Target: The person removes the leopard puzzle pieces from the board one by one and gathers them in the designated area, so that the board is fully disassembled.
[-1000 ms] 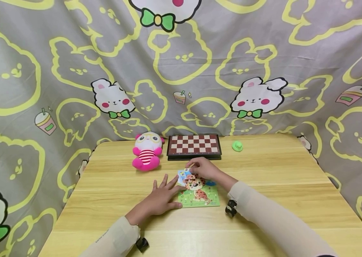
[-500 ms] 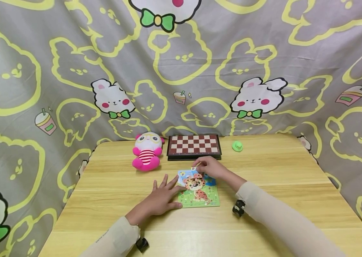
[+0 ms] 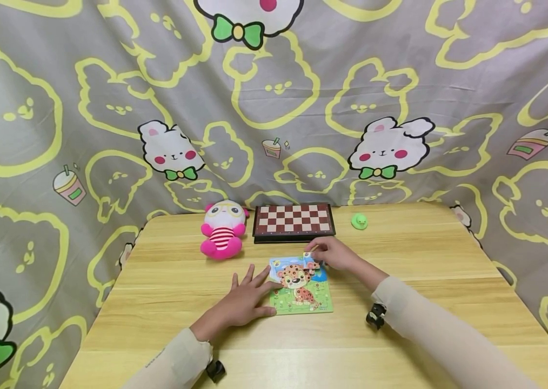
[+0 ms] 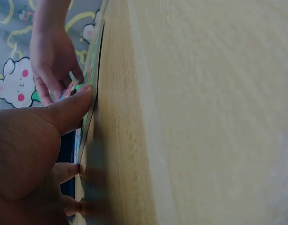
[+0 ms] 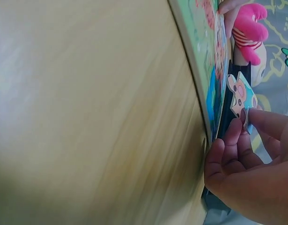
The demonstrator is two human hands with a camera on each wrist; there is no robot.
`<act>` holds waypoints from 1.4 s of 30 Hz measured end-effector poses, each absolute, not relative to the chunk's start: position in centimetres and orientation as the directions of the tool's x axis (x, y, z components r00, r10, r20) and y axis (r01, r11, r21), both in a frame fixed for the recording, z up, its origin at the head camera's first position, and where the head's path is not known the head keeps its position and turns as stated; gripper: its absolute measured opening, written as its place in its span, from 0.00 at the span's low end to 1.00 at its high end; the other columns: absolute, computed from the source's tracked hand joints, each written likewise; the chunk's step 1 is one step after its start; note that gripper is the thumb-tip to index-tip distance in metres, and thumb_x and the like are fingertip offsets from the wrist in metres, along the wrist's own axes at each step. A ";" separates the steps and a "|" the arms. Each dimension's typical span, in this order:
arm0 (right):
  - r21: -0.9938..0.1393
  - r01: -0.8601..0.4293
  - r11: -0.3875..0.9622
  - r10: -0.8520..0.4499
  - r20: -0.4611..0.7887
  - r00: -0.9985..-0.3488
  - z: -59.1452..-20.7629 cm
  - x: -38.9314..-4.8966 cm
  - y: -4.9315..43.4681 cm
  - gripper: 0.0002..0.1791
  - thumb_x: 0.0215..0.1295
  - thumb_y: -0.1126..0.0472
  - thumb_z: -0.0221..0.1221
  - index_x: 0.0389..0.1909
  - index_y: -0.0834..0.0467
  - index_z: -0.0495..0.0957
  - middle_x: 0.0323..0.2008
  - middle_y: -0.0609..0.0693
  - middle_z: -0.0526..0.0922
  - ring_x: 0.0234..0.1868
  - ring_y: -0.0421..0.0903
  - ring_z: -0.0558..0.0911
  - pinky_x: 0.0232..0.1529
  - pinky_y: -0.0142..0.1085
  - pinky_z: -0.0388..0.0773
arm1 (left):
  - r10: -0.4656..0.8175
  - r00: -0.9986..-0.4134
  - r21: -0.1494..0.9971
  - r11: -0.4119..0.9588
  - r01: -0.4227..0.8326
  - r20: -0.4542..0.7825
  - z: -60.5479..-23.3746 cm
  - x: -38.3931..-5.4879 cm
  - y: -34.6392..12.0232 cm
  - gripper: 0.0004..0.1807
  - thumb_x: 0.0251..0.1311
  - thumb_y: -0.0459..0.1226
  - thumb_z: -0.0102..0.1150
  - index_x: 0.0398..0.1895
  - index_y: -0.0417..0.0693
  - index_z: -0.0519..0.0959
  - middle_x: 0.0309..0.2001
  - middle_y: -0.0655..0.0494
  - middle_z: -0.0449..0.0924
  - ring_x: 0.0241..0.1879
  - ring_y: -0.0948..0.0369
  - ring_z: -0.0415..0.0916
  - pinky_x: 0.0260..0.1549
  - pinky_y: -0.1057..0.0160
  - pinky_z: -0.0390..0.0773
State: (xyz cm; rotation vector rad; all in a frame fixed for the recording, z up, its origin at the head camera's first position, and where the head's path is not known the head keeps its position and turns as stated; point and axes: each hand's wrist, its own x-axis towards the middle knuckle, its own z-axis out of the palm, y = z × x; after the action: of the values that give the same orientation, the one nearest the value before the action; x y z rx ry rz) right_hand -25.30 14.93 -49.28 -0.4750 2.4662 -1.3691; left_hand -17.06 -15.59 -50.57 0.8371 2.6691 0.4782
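A square jigsaw puzzle [image 3: 283, 303] with a spotted leopard cub on green and blue lies flat on the wooden table. My left hand [image 3: 241, 303] rests at its left edge with fingers spread, thumb and index finger on the puzzle's border. Between thumb and fingers, my right hand [image 3: 336, 255] pinches a puzzle piece [image 3: 309, 260] over the puzzle's upper right part. In the right wrist view this puzzle piece [image 5: 242, 93], blue with a pinkish spotted ear, is raised and tilted above the board. The left wrist view shows the left thumb pressing the puzzle's near edge [image 4: 91, 112].
Behind the puzzle lies a folded chessboard [image 3: 293, 220]. A pink and white panda plush [image 3: 222, 232] sits to its left, and a small green duck [image 3: 359, 221] to its right. A patterned curtain [image 3: 274, 108] hangs along the table's back edge.
My right hand has moved to the right with the puzzle piece, from the puzzle's upper left to its upper right, uncovering the cub's head. The left hand stays in place.
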 end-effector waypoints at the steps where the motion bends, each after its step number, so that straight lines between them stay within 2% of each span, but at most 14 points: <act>1: -0.853 -0.142 0.503 -0.405 -0.088 -0.910 -49.3 -25.3 15.2 0.10 0.76 0.67 0.56 0.50 0.60 0.84 0.37 0.54 0.85 0.33 0.48 0.80 0.30 0.37 0.75 | 0.593 -0.784 0.395 0.775 0.493 -0.183 -50.6 -17.0 -15.6 0.33 0.69 0.63 0.55 0.76 0.77 0.66 0.85 0.51 0.40 0.79 0.32 0.31 0.65 0.18 0.36; 16: -0.837 -0.112 0.536 -0.355 -0.103 -0.929 -49.6 -25.3 18.5 0.10 0.75 0.67 0.57 0.50 0.61 0.83 0.39 0.54 0.84 0.36 0.48 0.79 0.35 0.41 0.78 | 0.599 -0.782 0.390 0.770 0.504 -0.172 -50.7 -17.0 -15.7 0.33 0.69 0.63 0.54 0.76 0.77 0.65 0.85 0.51 0.40 0.80 0.32 0.31 0.65 0.18 0.37; 31: -0.792 -0.135 0.596 -0.321 -0.081 -0.944 -49.7 -25.3 20.5 0.11 0.75 0.68 0.57 0.51 0.64 0.84 0.41 0.56 0.84 0.42 0.48 0.79 0.40 0.39 0.77 | 0.598 -0.783 0.391 0.771 0.502 -0.174 -50.8 -17.1 -15.7 0.32 0.69 0.63 0.54 0.76 0.78 0.65 0.85 0.51 0.40 0.80 0.32 0.31 0.66 0.18 0.37; 38: -0.744 -0.150 0.651 -0.292 -0.063 -0.954 -50.3 -25.7 20.9 0.09 0.74 0.67 0.58 0.48 0.62 0.85 0.40 0.54 0.84 0.42 0.48 0.80 0.45 0.42 0.77 | 0.600 -0.781 0.389 0.770 0.505 -0.173 -50.7 -17.0 -15.7 0.33 0.70 0.63 0.53 0.76 0.77 0.65 0.85 0.51 0.40 0.80 0.32 0.31 0.65 0.18 0.38; 42: -0.732 -0.138 0.668 -0.270 -0.065 -0.961 -50.7 -25.8 20.9 0.08 0.74 0.66 0.59 0.47 0.62 0.85 0.39 0.53 0.85 0.41 0.48 0.80 0.45 0.43 0.77 | 0.598 -0.782 0.392 0.771 0.502 -0.175 -50.6 -17.0 -15.7 0.33 0.70 0.63 0.54 0.76 0.77 0.65 0.85 0.51 0.40 0.80 0.32 0.31 0.66 0.18 0.38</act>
State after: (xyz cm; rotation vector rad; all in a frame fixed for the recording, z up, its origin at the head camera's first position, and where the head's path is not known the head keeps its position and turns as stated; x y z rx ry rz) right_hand -25.81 20.95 -50.69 -0.3350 2.7133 -1.1697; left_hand -17.00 -15.66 -50.64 0.8510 2.6761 0.4725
